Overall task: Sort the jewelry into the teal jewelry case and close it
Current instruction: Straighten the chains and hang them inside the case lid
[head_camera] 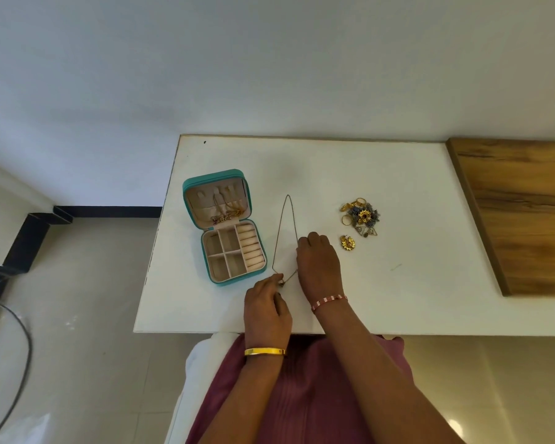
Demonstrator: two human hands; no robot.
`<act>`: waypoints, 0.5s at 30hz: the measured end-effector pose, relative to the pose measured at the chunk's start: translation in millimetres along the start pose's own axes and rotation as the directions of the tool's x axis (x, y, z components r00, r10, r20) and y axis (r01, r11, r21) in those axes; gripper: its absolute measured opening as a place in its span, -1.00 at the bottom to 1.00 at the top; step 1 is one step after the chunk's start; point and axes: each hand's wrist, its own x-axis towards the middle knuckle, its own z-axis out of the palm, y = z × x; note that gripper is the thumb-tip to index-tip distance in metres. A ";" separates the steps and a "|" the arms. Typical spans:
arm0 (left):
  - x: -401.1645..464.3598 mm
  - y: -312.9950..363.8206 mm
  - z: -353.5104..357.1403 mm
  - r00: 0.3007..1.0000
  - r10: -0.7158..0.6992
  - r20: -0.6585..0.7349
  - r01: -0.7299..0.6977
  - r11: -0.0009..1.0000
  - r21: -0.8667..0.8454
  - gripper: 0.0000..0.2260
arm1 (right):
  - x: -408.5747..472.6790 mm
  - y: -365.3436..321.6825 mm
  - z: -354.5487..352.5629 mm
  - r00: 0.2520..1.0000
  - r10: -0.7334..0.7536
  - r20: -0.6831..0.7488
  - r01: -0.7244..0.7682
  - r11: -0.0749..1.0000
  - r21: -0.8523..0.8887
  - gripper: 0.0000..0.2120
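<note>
Lying open on the white table (382, 299): teal jewelry case (225, 227), lid propped up, chains hanging inside. Stretching beside it in a narrow loop: thin gold necklace (285, 232). Sitting farther right: jewelry heap (361, 216) and 1 gold earring (347, 243).

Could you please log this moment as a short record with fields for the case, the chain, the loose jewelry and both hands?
case: teal jewelry case open on the white table, lid up, chains hung inside lid, tray compartments look empty
chain: thin necklace laid out in a long loop beside the case
loose jewelry: pile plus one gold earring apart
left hand: pinching the necklace's near end
right hand: on the necklace's right strand
</note>
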 end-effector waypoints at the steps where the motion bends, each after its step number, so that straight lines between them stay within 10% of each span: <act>1: -0.2 0.3 -0.7 1.000 -0.004 -0.002 0.004 1.000 -0.008 -0.68 | -0.1 0.5 1.4 1.000 -0.013 0.000 0.013 1.000 -0.020 -0.68; 6: -2.2 4.1 -3.7 1.000 -0.017 -0.021 0.016 0.997 -0.079 -0.71 | 3.3 6.6 0.1 0.969 0.187 0.163 -0.227 0.934 0.277 -0.87; 10: -6.1 14.4 -9.3 0.999 0.039 -0.026 -0.042 0.991 -0.128 -0.72 | 0.9 6.4 -24.1 0.895 0.310 0.320 -0.443 0.542 0.714 -0.87; 15: -3.9 37.8 -28.0 0.991 0.083 -0.107 -0.105 0.970 -0.220 -0.71 | -6.6 0.8 -64.6 0.857 0.212 0.469 -0.500 0.122 0.858 -0.82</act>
